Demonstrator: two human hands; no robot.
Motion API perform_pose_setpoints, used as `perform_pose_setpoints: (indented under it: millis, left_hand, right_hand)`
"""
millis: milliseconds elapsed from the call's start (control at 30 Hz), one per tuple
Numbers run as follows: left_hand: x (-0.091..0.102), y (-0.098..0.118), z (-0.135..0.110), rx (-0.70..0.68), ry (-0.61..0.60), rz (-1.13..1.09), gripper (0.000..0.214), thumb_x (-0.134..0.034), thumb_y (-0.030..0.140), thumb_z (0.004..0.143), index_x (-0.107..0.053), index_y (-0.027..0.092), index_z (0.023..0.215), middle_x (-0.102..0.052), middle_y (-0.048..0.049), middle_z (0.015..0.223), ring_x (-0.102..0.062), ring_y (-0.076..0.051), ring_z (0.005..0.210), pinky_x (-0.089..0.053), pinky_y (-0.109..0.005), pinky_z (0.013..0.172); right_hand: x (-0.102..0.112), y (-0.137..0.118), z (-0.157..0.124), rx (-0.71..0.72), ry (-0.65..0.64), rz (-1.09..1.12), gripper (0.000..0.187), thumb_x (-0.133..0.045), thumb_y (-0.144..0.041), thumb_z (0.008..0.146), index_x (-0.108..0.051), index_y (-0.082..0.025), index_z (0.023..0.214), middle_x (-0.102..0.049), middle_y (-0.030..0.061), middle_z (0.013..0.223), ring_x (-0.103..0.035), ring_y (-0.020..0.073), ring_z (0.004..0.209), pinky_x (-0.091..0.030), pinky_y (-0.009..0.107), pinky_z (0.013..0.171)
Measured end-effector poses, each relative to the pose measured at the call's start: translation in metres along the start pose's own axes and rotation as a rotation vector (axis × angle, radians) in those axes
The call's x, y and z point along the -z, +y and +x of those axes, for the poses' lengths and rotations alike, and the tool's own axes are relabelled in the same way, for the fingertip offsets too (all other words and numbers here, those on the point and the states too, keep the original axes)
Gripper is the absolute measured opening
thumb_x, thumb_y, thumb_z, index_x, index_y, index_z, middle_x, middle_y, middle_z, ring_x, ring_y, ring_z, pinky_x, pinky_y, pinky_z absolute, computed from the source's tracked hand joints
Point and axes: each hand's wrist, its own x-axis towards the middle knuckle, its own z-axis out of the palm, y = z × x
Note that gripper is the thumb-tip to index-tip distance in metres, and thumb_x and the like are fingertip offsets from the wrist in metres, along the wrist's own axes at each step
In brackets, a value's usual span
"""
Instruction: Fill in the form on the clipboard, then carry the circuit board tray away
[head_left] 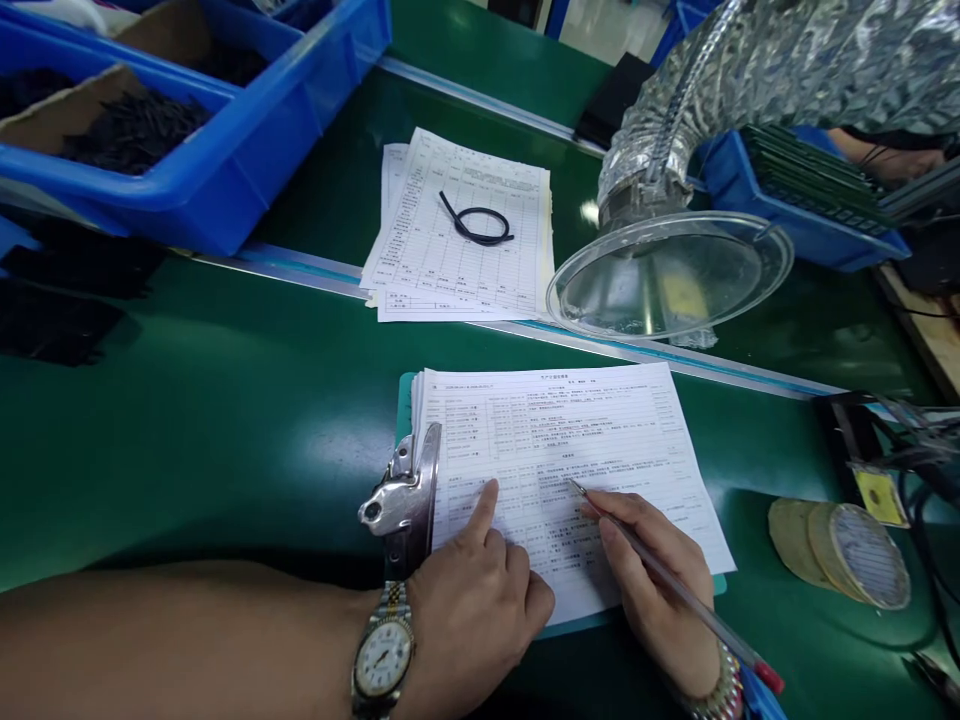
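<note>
My right hand (660, 580) is closed around a slim pen with a red end cap (705, 612), its tip at the printed sheet. Beneath it, a stack of printed sheets (600, 420) lies on a green clipboard (405, 400), held at the left by a metal clip (401, 500). From the left, another person's bare arm with a wristwatch (384, 655) reaches over the clip side. That person's hand (480, 600) points at a line of text with one extended finger, the other fingers curled. My left hand is out of view.
Blue bins (277, 130) with black parts stand at the upper left. Behind the clipboard, a black tube (484, 238) rests on loose forms (517, 200). A clear funnel hood (675, 280) on a foil duct hangs at the right, near a tape roll (840, 555).
</note>
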Motion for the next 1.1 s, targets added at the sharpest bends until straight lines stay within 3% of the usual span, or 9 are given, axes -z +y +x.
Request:
perform_pose_setpoints:
  millis: [267, 633, 900, 1100]
  left_hand:
    - [0.003, 0.001, 0.002, -0.004, 0.008, 0.011, 0.033, -0.048, 0.046, 0.066, -0.039, 0.016, 0.074, -0.05, 0.002, 0.055, -0.053, -0.01, 0.052, -0.047, -0.048, 0.088]
    - [0.003, 0.001, 0.002, 0.024, 0.066, 0.03, 0.01, -0.034, 0.023, 0.065, -0.035, 0.015, 0.071, -0.049, 0.002, 0.052, -0.051, -0.01, 0.049, -0.048, -0.045, 0.089]
    - [0.003, 0.003, 0.003, 0.026, 0.039, 0.011, 0.009, -0.035, 0.023, 0.065, -0.038, 0.015, 0.07, -0.05, 0.0016, 0.053, -0.052, -0.01, 0.05, -0.047, -0.046, 0.088]
    - [0.003, 0.003, 0.001, 0.013, 0.009, -0.001, 0.016, -0.04, 0.03, 0.068, -0.037, 0.015, 0.071, -0.049, 0.0017, 0.053, -0.052, -0.009, 0.051, -0.047, -0.048, 0.089]
  right_hand:
    - [-0.006, 0.001, 0.001, 0.067, -0.059, 0.001, 0.034, -0.048, -0.007, 0.084, -0.051, -0.02, 0.114, -0.057, 0.001, 0.103, -0.054, 0.0053, 0.097, -0.046, 0.016, 0.084]
    - [-0.014, 0.0, 0.007, 0.045, -0.111, 0.03, 0.035, -0.049, -0.009, 0.084, -0.051, -0.023, 0.115, -0.058, -0.0009, 0.104, -0.053, 0.0067, 0.098, -0.048, 0.019, 0.083]
    - [-0.016, -0.003, 0.009, 0.069, -0.105, -0.011, 0.031, -0.048, -0.008, 0.083, -0.053, -0.019, 0.112, -0.059, 0.0019, 0.1, -0.054, 0.0096, 0.094, -0.049, 0.024, 0.081]
    - [-0.015, -0.002, 0.008, -0.003, -0.075, 0.027, 0.031, -0.048, -0.008, 0.083, -0.053, -0.021, 0.112, -0.059, -0.0005, 0.1, -0.055, 0.0063, 0.094, -0.048, 0.017, 0.08]
